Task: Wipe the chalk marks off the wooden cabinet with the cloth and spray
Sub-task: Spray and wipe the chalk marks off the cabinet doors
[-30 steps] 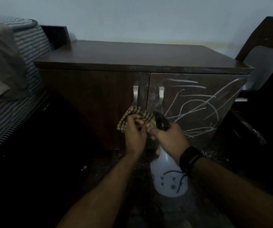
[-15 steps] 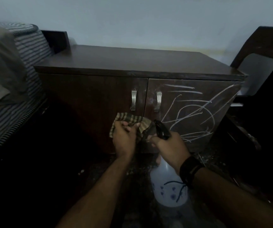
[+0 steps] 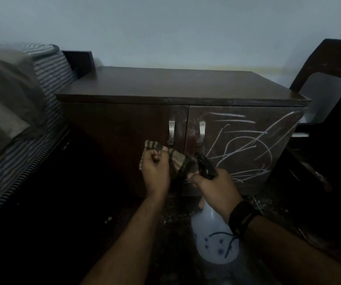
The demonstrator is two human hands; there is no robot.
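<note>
Head view: my left hand [image 3: 155,173] clamps the one cloth [image 3: 176,161] bunched right at the nozzle, and my right hand [image 3: 216,186] is wrapped on the single spray bottle [image 3: 214,239], probably to wet the cloth first. Beyond the right grip, the cabinet [image 3: 165,85] has two doors and two handles; chalk marks [image 3: 245,145] cover only the right door, all unwiped.

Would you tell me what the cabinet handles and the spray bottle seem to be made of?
The two curved silver cabinet handles look like brushed metal, catching a dull sheen. The white spray bottle with the blue floral print seems to be translucent plastic, and its black trigger head glossy plastic, judging by the highlights.
</note>
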